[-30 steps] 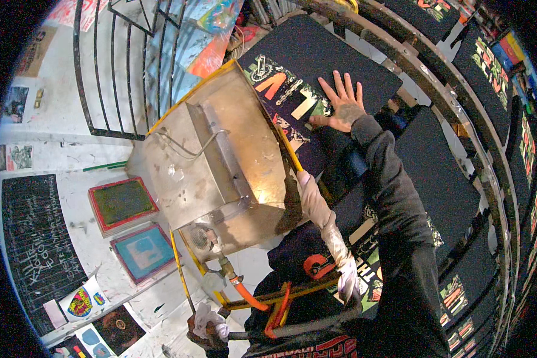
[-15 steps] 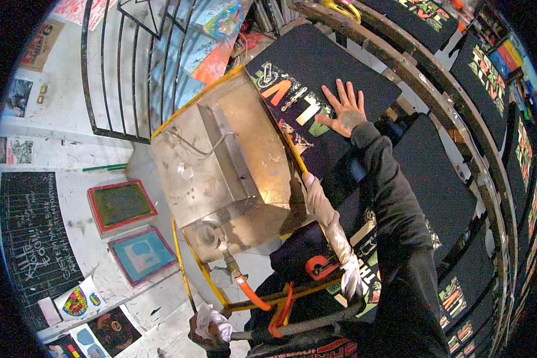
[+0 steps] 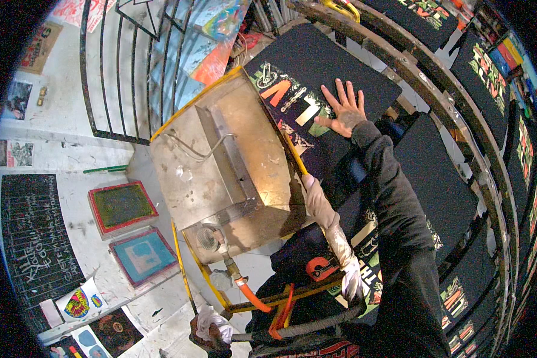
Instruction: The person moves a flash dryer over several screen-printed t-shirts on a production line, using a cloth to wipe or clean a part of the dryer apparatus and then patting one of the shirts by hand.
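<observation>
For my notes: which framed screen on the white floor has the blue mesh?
The lower framed screen, nearer the stickers; the upper one has dark green mesh.

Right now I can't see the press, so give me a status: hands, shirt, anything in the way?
Right hand flat, fingers spread, on black printed shirt. Left hand gripping wrapped handle, low left. Metal dryer hood overlaps shirt's left edge.
</observation>
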Tool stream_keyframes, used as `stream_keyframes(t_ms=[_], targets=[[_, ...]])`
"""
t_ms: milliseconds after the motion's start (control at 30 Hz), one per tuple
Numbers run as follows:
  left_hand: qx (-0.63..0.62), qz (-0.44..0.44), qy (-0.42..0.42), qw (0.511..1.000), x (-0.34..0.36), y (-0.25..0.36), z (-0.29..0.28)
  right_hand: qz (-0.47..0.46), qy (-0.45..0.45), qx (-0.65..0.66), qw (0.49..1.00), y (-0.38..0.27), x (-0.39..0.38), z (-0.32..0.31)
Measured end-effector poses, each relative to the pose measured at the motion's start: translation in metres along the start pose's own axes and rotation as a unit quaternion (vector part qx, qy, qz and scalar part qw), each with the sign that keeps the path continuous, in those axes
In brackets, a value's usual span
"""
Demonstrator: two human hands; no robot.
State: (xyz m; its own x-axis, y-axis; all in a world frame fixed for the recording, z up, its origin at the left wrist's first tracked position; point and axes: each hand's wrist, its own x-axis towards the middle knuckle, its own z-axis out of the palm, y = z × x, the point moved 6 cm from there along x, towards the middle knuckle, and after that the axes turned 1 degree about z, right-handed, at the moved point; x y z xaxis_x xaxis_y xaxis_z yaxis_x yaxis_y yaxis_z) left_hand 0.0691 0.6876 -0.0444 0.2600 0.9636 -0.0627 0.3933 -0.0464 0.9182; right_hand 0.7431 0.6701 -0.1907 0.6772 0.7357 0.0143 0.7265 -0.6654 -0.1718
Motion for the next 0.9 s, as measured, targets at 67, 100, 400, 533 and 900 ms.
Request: stream_keyframes(t_ms=[67,100,400,533,900], targets=[[-0.047,-0.023,0.000,0.999,0.006,0.028,0.017,-0.006,0.015,0.005,1.000,0.003,0.002,0.004],[-0.032,-0.016,-0.004,0.999,0.006,0.028,0.016,-0.007,0.018,0.005,1.000,0.004,0.002,0.005],[0.042,0.014,0.010,0.999,0.002,0.013,0.008,-0.005,-0.015,-0.012,1.000,-0.008,-0.003,-0.009],[0.014,0.038,0.048,0.998,0.001,0.017,0.013,-0.007,-0.020,0.001,1.000,-0.006,-0.005,-0.012],[0.008,-0.037,0.111,0.993,0.004,0.043,0.025,-0.018,-0.076,0.041,0.996,0.013,0.007,0.003]])
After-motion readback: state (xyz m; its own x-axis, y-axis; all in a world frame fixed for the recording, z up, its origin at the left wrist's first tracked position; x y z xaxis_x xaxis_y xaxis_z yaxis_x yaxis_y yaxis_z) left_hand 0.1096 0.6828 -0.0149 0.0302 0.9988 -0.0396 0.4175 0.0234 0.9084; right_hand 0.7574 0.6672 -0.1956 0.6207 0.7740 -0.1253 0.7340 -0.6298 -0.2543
